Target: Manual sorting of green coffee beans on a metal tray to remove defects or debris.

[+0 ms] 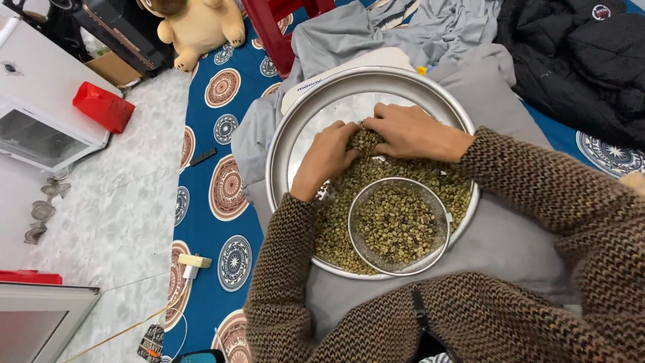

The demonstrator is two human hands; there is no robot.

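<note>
Both the left hand [327, 156] and right hand [410, 132] cup a heap of small greenish-brown beans [366, 140] at centre frame in the wide round metal tray [285, 144]; keeping the grip loosely curled, low above the round wire-mesh sieve [399, 225], should limit spills.

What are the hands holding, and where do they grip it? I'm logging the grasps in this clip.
Both the left hand and the right hand cup a small heap of greenish beans between them, pressing on its sides, over the metal tray.

Greenish-olive beans [349, 222], small and dry, heaped across the near half of a wide round metal tray [295, 128]. A round wire-mesh sieve [399, 226] sits level on the heap, part-filled with beans. Tray's far half bare.
</note>
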